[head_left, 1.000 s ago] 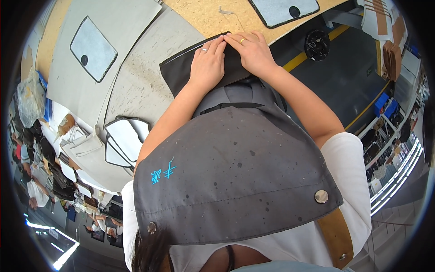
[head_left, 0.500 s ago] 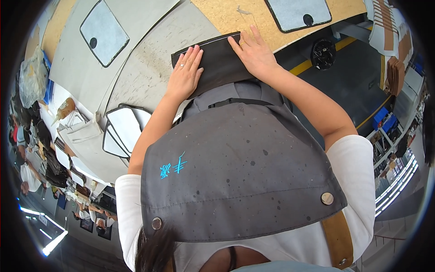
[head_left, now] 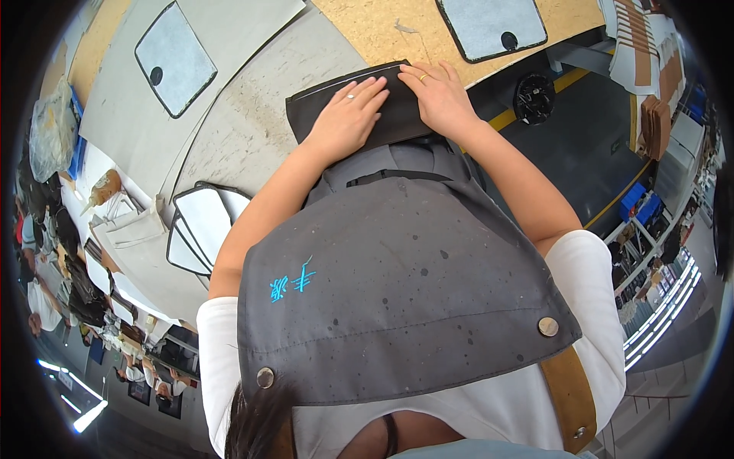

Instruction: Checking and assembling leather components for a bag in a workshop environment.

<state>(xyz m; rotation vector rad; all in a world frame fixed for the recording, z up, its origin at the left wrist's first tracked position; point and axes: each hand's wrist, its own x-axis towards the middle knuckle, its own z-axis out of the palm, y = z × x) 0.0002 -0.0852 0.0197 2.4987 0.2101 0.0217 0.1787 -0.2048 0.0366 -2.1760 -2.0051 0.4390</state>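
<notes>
A dark brown-black flat panel [head_left: 306, 118] of leather-like material lies at the near edge of the table, against my apron. A thin white line runs along its far edge. My left hand [head_left: 350, 118] rests palm down over the middle of the panel, fingers stretched toward that edge. Beside it my right hand [head_left: 445, 98] lies on the panel's right end, fingers slightly bent with their tips at the far right corner. What is under both palms is hidden.
Light grey pieces with black borders lie at the far left [head_left: 177, 65], far right [head_left: 497, 23] and stacked at near left [head_left: 202, 222]. A bottle with a pointed nozzle [head_left: 105, 187] lies at left. A round black object [head_left: 534, 99] stands beyond the table's right edge.
My left hand has slid right across the panel toward my right hand. The right hand's fingers have drawn in from spread to slightly bent at the corner.
</notes>
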